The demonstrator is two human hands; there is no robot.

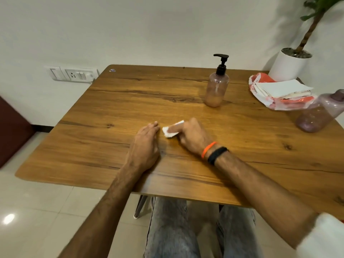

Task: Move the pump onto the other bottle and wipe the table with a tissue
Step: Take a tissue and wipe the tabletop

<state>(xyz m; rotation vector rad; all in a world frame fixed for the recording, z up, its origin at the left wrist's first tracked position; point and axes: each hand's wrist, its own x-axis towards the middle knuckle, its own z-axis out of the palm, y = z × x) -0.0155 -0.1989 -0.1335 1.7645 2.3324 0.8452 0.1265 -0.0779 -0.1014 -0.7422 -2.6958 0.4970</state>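
Right hand [193, 135] has a small folded white tissue [170, 130] pinched down on the wooden table [93, 142]: forefinger stretched flat over the top of it, other fingers curled under, so it's closed around the tissue. The tissue sits near the middle of the table, well in front of the pump bottle.

Left hand [146, 144] rests palm-down on the wood just left of the tissue, fingers straight and together, holding nothing; fingertips near the tissue but apart from it.

Pump bottle [216, 88]: clear pinkish, upright, black pump [221, 63] seated on its neck, some pale liquid at the bottom. It stands behind and right of the tissue.

Second bottle [322, 112]: purplish, blurred, far right of the pump bottle at the table's right side, leaning; can't tell what tops it.

Between the two bottles, toward the back: a plastic pack of white tissues [279, 92]. Behind that, a white plant pot [289, 64].

Orange and black bands [214, 151] on the right wrist.
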